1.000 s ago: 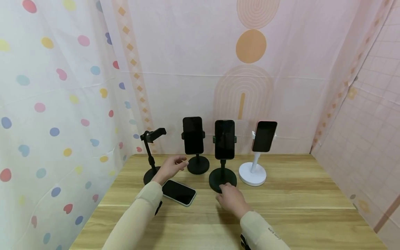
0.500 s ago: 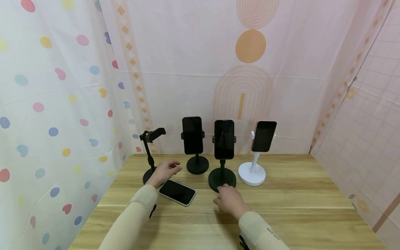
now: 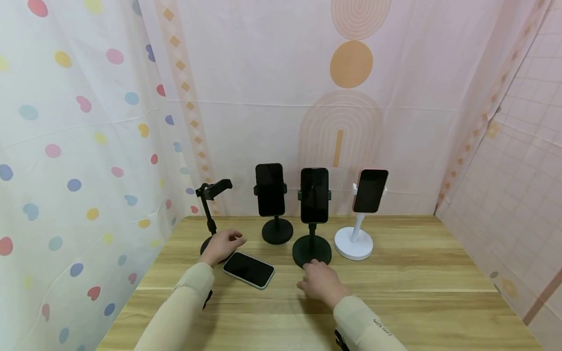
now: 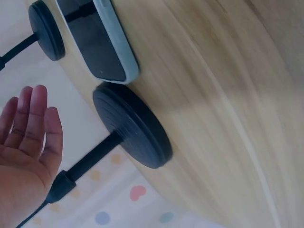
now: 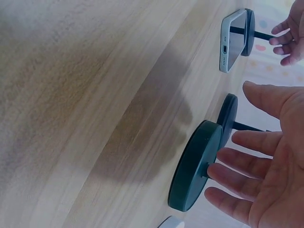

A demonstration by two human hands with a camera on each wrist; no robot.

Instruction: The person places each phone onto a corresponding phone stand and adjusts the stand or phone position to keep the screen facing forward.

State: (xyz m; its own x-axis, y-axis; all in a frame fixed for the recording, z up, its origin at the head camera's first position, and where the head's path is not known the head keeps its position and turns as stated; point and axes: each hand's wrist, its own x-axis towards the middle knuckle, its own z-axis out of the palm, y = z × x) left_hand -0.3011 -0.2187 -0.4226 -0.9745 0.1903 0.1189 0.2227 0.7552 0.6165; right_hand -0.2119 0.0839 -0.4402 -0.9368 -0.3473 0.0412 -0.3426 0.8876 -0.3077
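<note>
My left hand hovers over the base of the black phone stand at the far left, whose clamp holds no phone. In the left wrist view, the fingers of that hand are extended beside the stand's stem and touch nothing. A phone in a pale case lies screen up on the table, just right of this hand. Over the table in front of the dark green phone stand is my right hand. Its fingers spread loosely and hold nothing in the right wrist view.
A black stand and a white stand stand either side of the green one. Upright phones sit in these three clamps, such as the middle phone. Patterned curtains enclose the wooden table.
My left hand has moved left and slightly down, from beside the black stand with a phone towards the far-left stand's base. My right hand has barely shifted; the stands and phones stay put.
</note>
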